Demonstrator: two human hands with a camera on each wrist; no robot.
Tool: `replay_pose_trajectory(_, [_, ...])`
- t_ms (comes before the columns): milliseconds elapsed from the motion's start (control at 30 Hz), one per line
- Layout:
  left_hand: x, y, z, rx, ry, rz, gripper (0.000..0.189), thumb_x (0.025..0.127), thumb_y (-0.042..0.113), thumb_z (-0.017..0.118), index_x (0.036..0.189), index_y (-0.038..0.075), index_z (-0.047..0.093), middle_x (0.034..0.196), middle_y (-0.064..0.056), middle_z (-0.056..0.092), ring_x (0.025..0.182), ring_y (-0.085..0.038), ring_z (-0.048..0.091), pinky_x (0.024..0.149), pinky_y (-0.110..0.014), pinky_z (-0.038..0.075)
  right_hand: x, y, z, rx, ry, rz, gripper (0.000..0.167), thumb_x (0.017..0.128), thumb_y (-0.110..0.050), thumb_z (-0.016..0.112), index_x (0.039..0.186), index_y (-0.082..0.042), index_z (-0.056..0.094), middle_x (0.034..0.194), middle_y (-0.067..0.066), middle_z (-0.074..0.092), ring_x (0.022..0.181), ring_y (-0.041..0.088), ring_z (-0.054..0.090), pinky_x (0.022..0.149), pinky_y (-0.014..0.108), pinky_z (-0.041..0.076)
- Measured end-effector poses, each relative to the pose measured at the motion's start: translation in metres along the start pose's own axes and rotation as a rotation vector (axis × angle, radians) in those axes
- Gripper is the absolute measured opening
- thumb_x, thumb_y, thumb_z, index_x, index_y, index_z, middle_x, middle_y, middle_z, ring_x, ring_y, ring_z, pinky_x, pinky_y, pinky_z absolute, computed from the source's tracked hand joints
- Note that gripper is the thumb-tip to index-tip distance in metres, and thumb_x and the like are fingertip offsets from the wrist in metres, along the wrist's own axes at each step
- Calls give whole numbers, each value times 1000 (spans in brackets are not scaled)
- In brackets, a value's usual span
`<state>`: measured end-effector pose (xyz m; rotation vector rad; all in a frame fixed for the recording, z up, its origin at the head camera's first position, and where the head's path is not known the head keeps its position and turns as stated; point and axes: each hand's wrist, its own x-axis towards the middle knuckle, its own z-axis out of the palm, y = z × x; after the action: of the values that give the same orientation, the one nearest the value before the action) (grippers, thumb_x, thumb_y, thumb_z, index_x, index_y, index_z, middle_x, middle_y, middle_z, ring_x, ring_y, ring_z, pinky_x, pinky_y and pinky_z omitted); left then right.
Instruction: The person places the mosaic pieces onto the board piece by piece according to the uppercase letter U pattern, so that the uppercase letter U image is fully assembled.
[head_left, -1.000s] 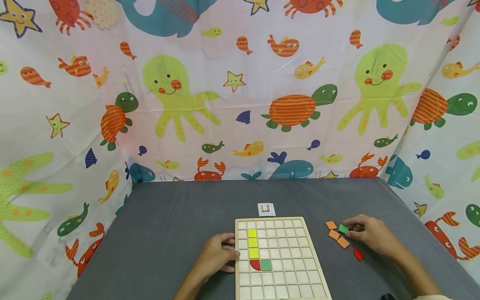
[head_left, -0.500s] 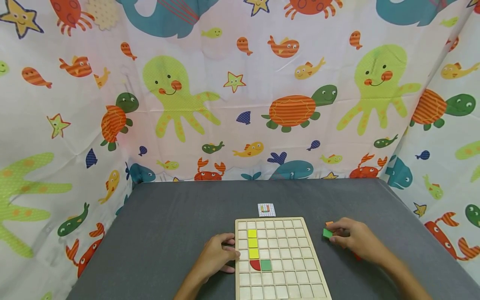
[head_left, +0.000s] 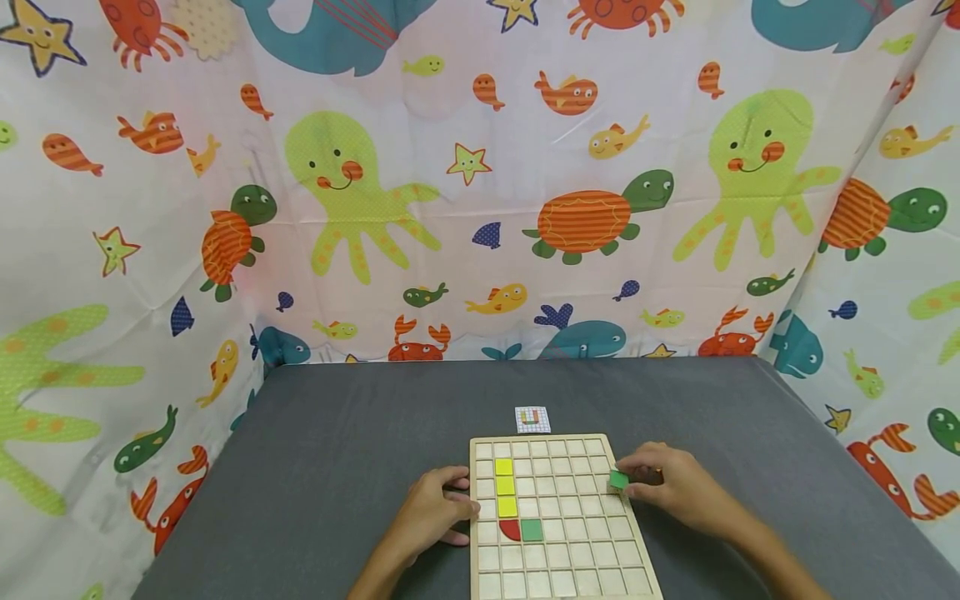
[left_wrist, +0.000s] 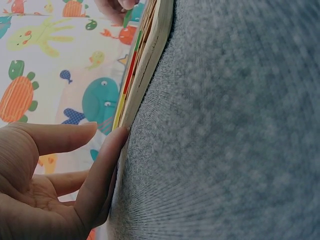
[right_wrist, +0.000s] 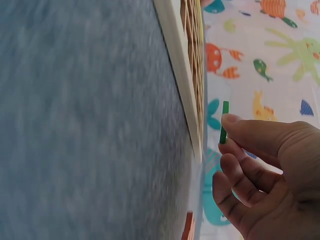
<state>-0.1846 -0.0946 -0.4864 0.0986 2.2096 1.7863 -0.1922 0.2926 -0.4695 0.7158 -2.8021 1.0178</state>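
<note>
At the board (head_left: 575,529), our left fingers (left_wrist: 102,172) rest relaxed against one edge; our right fingers (head_left: 643,457) pinch a green tile (head_left: 618,479).

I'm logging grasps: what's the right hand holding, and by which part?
The right hand pinches a green tile by its side nearest the hand.

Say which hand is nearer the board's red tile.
Left. The left hand touches the left edge of the board, close to the red tile; the right hand pinches a green tile by the opposite edge, farther.
</note>
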Motion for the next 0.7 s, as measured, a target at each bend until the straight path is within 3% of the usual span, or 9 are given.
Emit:
replay_pose_trajectory(167, [1,0,0,-1,2,-5,63,87,2,79,145,-8,57,128,-16,61,106,-22,68,61,-41,68,3,-12,8,80,-35,-39,26,90,-15,85,114,-8,79,100,-4,69,83,4,55,66,23,50])
replay_pose_trajectory(267, [1,0,1,1,2,-6,63,87,2,79,145,-8,57,127,-16,61,106,-22,68,61,-41,68,4,-18,13,137,-69,-18,26,91,-16,84,115,-9,78,102,-3,69,82,2,55,65,22,52])
replay_pose_trajectory(500, [0,0,0,7,0,-3,63,87,3,79,145,-8,56,128,-17,62,106,-22,69,61,-41,68,8,-29,23,146,-100,-72,25,92,-17,84,115,-11,78,101,-4,70,86,1,59,66,23,55])
replay_pose_trajectory(700, [-1,0,0,8,1,-3,64,88,3,79,146,-9,55,129,-18,61,108,-23,68,61,-41,68,14,-37,33,156,-147,-123,23,92,-15,83,114,-11,78,100,-4,70,86,9,63,67,23,57])
